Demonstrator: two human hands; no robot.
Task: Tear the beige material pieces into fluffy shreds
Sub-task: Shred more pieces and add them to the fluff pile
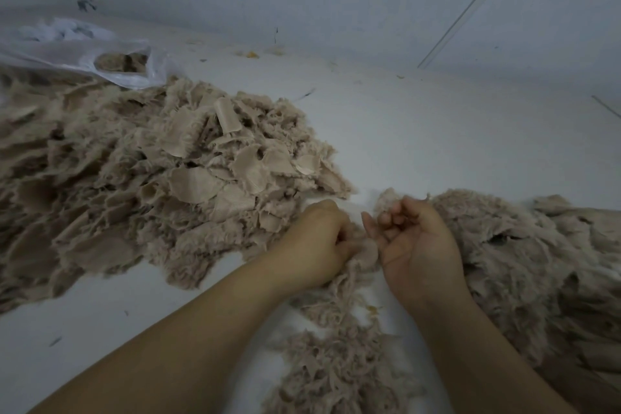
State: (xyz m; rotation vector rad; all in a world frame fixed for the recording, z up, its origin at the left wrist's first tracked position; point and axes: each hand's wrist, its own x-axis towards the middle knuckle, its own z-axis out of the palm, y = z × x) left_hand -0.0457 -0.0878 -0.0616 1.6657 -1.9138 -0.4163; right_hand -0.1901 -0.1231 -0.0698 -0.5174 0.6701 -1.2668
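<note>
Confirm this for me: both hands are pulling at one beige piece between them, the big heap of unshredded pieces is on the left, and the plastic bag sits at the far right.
One detail is wrong. The head view shows the plastic bag at the far left, behind the big heap. The rest holds: the left hand and right hand grip one beige piece between them.

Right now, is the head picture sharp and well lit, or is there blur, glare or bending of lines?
Head view: dim, flat, bluish light, no glare, only soft shadows inside the left pile; the wide lens bends the wall edge; fair sharpness at left hand and right hand, softer toward the plastic bag.
</note>
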